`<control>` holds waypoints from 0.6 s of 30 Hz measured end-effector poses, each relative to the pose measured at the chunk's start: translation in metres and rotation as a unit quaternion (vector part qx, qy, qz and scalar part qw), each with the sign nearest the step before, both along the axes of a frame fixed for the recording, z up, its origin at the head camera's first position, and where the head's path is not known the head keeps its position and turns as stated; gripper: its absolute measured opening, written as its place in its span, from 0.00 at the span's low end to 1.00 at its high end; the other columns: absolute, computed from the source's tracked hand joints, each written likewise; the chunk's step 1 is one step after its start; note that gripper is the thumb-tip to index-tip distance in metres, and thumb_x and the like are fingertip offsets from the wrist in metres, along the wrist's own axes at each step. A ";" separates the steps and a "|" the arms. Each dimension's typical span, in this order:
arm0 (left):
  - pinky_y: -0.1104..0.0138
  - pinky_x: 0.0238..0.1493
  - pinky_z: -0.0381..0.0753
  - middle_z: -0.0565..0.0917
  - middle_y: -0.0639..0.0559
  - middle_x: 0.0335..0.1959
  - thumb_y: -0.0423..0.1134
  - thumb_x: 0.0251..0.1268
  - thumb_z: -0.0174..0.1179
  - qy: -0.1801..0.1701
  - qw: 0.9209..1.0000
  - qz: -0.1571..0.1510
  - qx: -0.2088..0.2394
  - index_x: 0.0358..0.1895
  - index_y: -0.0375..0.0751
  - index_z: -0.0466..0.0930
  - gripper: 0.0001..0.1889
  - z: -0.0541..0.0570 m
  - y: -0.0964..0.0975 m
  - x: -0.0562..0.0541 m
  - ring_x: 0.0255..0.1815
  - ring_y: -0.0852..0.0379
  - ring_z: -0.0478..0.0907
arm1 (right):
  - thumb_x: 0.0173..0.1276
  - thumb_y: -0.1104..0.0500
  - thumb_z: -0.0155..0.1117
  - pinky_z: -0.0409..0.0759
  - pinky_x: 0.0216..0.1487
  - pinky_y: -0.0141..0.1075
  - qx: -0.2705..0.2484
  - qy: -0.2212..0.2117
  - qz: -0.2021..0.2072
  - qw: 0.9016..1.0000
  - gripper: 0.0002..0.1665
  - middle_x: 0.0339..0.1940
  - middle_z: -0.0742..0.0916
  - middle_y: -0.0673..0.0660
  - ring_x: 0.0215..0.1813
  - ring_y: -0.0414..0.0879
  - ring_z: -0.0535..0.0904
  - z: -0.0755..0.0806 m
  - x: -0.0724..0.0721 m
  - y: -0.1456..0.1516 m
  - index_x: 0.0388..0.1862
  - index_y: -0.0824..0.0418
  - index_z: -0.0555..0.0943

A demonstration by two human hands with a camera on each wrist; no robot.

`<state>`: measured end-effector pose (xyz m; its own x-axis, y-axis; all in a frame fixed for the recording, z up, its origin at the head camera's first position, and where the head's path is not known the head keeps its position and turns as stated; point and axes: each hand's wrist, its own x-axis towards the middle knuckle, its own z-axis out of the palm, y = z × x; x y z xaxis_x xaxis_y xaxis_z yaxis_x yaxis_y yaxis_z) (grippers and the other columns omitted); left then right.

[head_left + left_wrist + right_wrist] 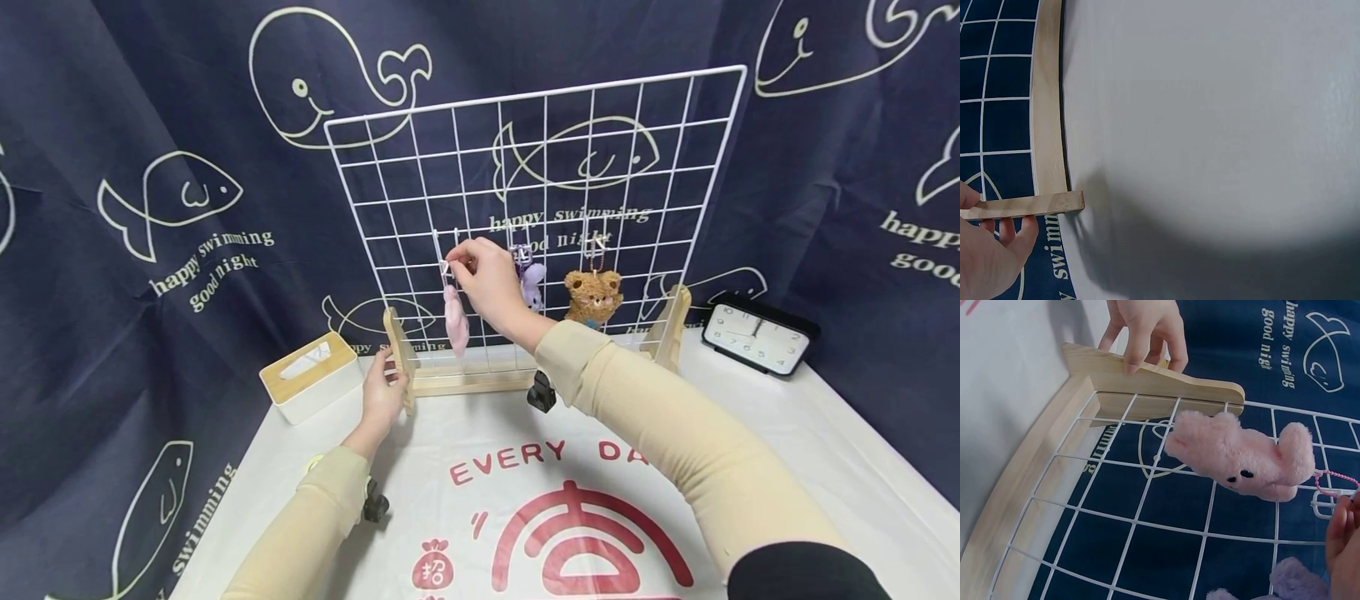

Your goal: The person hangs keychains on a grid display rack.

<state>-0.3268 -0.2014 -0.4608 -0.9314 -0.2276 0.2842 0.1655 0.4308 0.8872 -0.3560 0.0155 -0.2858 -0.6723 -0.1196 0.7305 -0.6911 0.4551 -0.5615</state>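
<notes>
A pink plush bunny keychain [1241, 456] hangs before the left part of a white wire grid [480, 200]. My right hand [491, 279] pinches its pink bead chain [1338, 475] beside a white hook [1324, 503]; in the right wrist view only some of those fingers show at the edge. At the grid's left end, my left hand [384, 396] grips the wooden side support [1029, 205] between thumb and fingers. Right of the bunny hang a purple plush keychain [532, 287], partly behind my right hand, and a brown bear plush keychain [592, 296].
A tissue box [318, 379] with a wooden lid stands left of the grid. On the right is a black-framed clock [757, 333]. A black clip-like object [542, 392] sits by the wooden base bar [457, 385]. Dark printed cloth [187, 100] hangs behind.
</notes>
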 end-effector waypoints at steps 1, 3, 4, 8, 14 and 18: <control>0.45 0.58 0.82 0.77 0.27 0.57 0.21 0.63 0.54 0.002 1.000 0.000 0.000 0.69 0.32 0.68 0.29 0.000 0.001 0.000 0.53 0.31 0.78 | 0.68 0.67 0.66 0.77 0.35 0.32 0.001 -0.001 -0.001 1.000 0.04 0.32 0.84 0.55 0.32 0.46 0.78 0.001 0.000 0.000 0.38 0.64 0.88; 0.45 0.58 0.82 0.77 0.27 0.57 0.20 0.62 0.55 -0.001 1.000 0.000 0.004 0.69 0.32 0.68 0.29 0.001 0.002 0.000 0.53 0.32 0.78 | 0.68 0.68 0.66 0.76 0.35 0.32 0.000 -0.002 0.002 1.000 0.04 0.32 0.84 0.56 0.32 0.46 0.78 0.002 -0.001 0.002 0.39 0.65 0.87; 0.45 0.57 0.82 0.77 0.27 0.56 0.21 0.62 0.55 -0.002 1.000 0.001 0.004 0.69 0.32 0.68 0.29 0.002 0.002 0.000 0.53 0.32 0.79 | 0.68 0.68 0.66 0.77 0.35 0.32 -0.003 -0.002 0.004 1.000 0.04 0.32 0.84 0.56 0.31 0.46 0.78 0.002 0.000 0.003 0.39 0.65 0.87; 0.46 0.59 0.81 0.77 0.27 0.57 0.21 0.63 0.55 -0.014 1.000 0.002 0.009 0.69 0.33 0.68 0.29 0.005 0.004 0.000 0.53 0.31 0.79 | 0.67 0.68 0.65 0.77 0.34 0.32 -0.022 -0.008 0.029 0.999 0.06 0.30 0.84 0.56 0.30 0.46 0.79 0.005 0.003 0.008 0.42 0.66 0.85; 0.47 0.62 0.80 0.78 0.28 0.58 0.21 0.63 0.55 -0.030 0.999 0.009 0.015 0.69 0.34 0.68 0.28 0.009 0.001 0.001 0.56 0.32 0.79 | 0.72 0.64 0.64 0.76 0.32 0.32 -0.024 -0.036 0.081 0.996 0.05 0.30 0.85 0.53 0.29 0.44 0.78 0.006 0.019 0.017 0.44 0.63 0.84; 0.47 0.63 0.79 0.78 0.29 0.58 0.21 0.63 0.55 -0.034 0.999 0.002 0.014 0.69 0.33 0.68 0.28 0.013 -0.001 0.005 0.57 0.32 0.79 | 0.73 0.64 0.63 0.77 0.33 0.33 -0.006 -0.054 0.108 0.993 0.06 0.33 0.88 0.55 0.31 0.43 0.80 0.004 0.037 0.024 0.45 0.63 0.84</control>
<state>-0.3217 -0.2027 -0.4478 -0.9473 -0.2382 0.2142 0.1029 0.4068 0.9077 -0.3193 0.0399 -0.2815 -0.7069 -0.2609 0.6575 -0.7068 0.2950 -0.6429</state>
